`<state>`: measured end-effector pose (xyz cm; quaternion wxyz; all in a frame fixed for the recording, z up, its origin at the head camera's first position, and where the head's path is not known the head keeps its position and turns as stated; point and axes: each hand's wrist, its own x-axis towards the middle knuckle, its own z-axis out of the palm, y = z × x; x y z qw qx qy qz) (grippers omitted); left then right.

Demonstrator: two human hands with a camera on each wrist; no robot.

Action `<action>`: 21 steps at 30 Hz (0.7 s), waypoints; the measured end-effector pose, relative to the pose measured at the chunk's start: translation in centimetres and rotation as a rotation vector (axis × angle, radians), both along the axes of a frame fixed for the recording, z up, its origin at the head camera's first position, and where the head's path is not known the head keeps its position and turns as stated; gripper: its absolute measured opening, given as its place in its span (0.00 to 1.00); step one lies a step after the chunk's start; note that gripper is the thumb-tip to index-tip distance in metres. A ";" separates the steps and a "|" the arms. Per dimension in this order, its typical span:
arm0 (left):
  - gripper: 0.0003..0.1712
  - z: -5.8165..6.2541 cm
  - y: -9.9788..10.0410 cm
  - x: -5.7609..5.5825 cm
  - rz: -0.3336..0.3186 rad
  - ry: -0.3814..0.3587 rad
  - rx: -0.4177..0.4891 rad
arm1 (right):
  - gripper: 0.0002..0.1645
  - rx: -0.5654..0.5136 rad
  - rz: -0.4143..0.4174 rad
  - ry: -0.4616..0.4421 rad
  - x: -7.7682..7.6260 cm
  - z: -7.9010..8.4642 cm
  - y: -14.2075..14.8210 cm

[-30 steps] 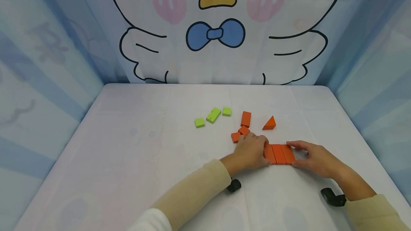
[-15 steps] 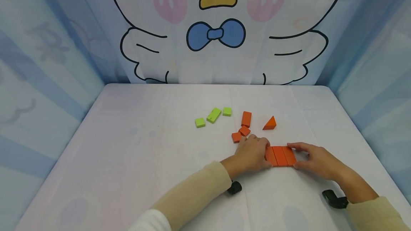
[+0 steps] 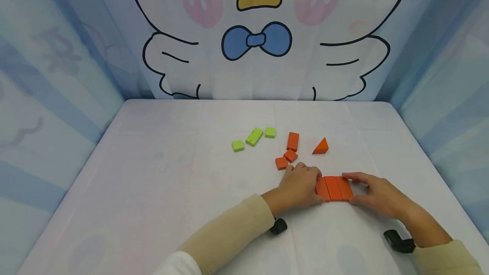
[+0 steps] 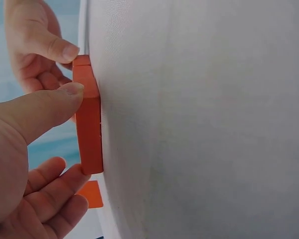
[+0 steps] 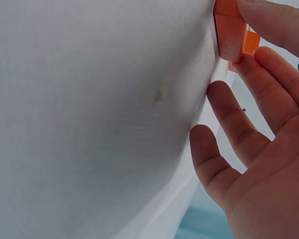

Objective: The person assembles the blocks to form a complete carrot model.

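Fingers (image 4: 60,189) pinching orange block row (image 3: 334,189), left hand (image 3: 299,185) one end, right hand (image 3: 383,196) other

Three flat orange blocks (image 3: 334,189), side by side and touching, seams slanting, in a row parallel to the tabletop's (image 3: 153,173) far edge, nearer its right edge than its left.

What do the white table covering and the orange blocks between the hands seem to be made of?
Orange blocks: probably painted wood or plastic, smooth and fairly matte; the colour is even, edges look crisp and no grain shows. White table covering: likely woven fabric with a dull finish; a fine weave shows in the left wrist view and faint fold lines in the head view.
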<state>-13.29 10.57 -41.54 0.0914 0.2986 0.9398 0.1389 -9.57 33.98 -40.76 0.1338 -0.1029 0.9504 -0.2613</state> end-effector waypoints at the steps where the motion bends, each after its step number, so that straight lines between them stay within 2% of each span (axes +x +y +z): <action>1: 0.31 0.0 0.0 0.0 0.002 -0.001 -0.001 | 0.39 0.001 0.002 0.005 0.0 0.0 0.0; 7: 0.37 -0.1 -0.1 -0.1 0.012 -0.012 0.002 | 0.39 0.004 0.006 0.013 0.0 -0.1 0.0; 11: 0.43 0.6 -0.8 -1.0 0.042 -0.028 0.042 | 0.40 0.008 0.004 0.013 -0.1 -0.1 0.1; 16: 0.43 2.2 -2.9 -3.5 0.127 -0.046 0.086 | 0.42 -0.003 -0.013 0.010 -0.2 -0.2 0.2; 21: 0.41 2.7 -6.0 -6.7 0.260 -0.040 0.092 | 0.40 -0.007 -0.007 0.023 -0.1 -0.2 0.3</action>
